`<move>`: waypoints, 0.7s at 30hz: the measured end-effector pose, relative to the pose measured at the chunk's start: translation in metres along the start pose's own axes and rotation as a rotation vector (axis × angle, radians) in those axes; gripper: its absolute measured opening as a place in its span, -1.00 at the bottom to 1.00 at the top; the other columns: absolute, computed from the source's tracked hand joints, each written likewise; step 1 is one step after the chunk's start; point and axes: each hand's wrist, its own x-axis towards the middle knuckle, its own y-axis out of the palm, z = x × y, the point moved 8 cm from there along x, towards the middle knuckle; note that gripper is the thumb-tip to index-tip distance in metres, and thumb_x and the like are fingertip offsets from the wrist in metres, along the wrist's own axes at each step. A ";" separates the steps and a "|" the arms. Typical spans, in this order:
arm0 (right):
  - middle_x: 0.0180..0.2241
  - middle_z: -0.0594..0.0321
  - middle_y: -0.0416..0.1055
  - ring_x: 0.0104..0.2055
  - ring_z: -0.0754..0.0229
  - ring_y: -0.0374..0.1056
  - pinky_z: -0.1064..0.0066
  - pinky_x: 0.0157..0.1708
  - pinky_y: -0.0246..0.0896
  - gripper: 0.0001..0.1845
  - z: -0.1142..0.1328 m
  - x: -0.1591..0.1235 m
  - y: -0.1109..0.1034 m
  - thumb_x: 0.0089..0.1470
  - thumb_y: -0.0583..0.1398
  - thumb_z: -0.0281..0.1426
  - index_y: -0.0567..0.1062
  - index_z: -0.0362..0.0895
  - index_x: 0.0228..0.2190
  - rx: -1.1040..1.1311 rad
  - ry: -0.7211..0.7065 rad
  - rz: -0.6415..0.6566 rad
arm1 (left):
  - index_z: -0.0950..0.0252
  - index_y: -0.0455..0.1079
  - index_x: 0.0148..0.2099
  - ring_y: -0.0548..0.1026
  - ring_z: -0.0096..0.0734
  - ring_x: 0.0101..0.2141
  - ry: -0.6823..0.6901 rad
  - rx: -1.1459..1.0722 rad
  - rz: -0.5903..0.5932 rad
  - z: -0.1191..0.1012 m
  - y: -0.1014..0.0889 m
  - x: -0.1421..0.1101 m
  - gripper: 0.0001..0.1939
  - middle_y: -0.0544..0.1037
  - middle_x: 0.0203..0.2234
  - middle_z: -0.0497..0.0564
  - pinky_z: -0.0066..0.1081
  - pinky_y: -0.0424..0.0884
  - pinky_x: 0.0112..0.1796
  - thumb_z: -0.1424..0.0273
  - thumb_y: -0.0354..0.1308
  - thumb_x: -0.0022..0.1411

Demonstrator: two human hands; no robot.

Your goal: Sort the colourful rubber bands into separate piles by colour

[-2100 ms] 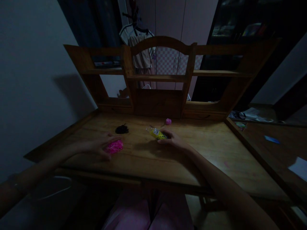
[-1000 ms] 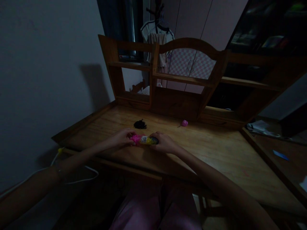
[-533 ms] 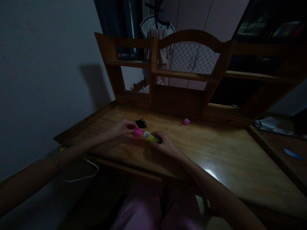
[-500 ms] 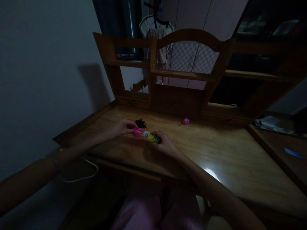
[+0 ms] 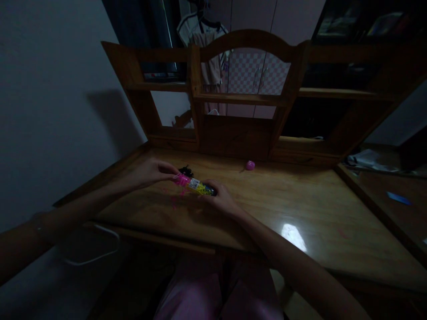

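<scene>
- The left hand (image 5: pixel 151 171) pinches the pink end of a clear tube (image 5: pixel 195 183); the right hand (image 5: pixel 222 199) curls closed round its dark end.
- The tube hangs over the bench (image 5: pixel 267 195).
- A slack pinch could add to the pink strands (image 5: pixel 174 204) below.

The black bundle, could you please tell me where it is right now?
In the head view, the black bundle lies on the desk, left of centre, just beyond the left hand and the clear container.
</scene>
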 end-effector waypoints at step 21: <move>-0.19 0.28 0.45 -0.13 0.11 0.34 0.38 -0.13 0.21 -0.64 -0.002 0.003 -0.001 -0.02 0.27 -0.34 0.51 -0.13 -0.13 0.191 0.056 -0.005 | 0.29 0.39 -0.25 0.53 -0.35 -0.38 0.052 -0.090 -0.044 -0.015 0.000 0.017 -0.67 0.59 -0.43 -0.03 -0.48 0.40 -0.38 0.24 0.35 -0.02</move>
